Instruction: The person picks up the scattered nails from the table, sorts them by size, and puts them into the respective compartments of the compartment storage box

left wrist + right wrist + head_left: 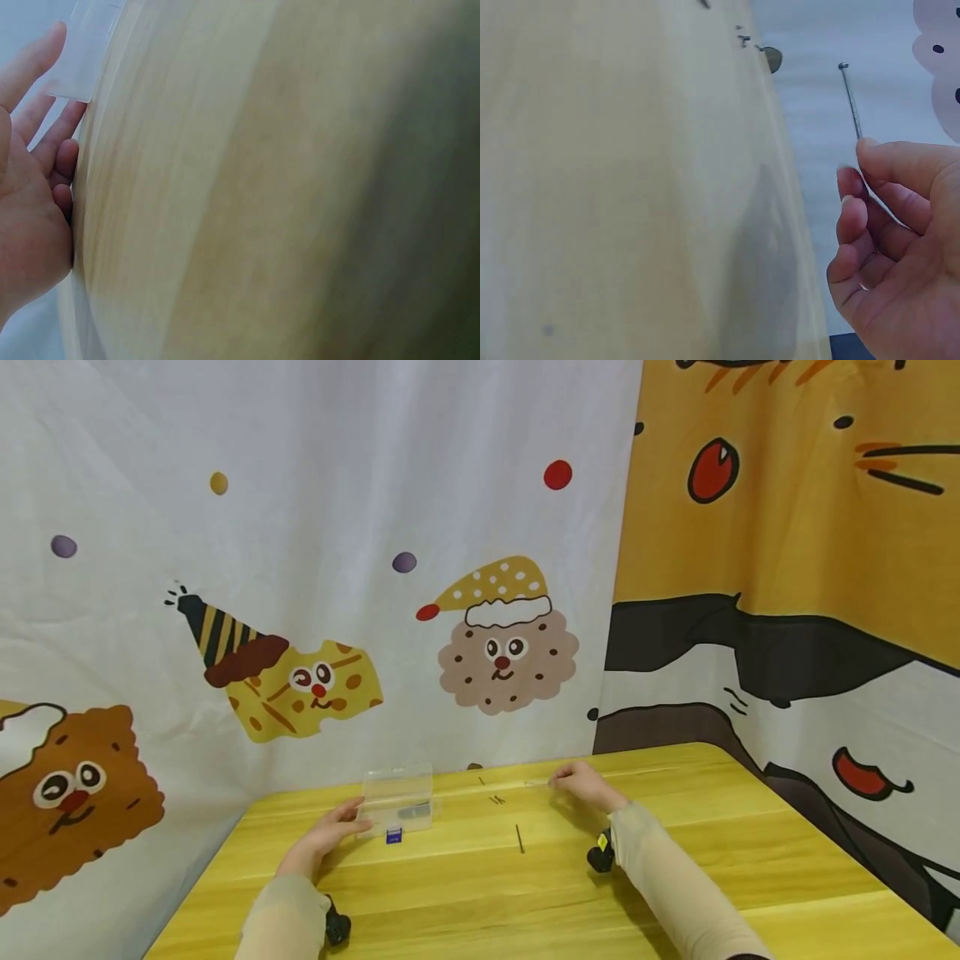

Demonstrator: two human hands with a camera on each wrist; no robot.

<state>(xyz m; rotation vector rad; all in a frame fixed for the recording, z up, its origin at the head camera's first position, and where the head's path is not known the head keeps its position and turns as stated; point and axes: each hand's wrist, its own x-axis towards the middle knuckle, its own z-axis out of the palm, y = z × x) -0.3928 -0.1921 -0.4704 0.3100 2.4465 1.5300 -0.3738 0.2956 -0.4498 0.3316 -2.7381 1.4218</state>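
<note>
A clear plastic box stands at the back left of the table with its lid raised. Dark grey pieces lie inside it, too small to tell apart. My left hand holds the box's left end, thumb at the front and fingers farther back. Between thumb and fingertips, my right hand pinches a long thin silver nail, head end sticking out, above the table's back part. Between the hands lie a long dark nail and several shorter dark nails.
A small blue label or tag shows at the box's front edge. The wooden table ends at a printed cloth hanging behind it. Black wrist cameras sit under both wrists.
</note>
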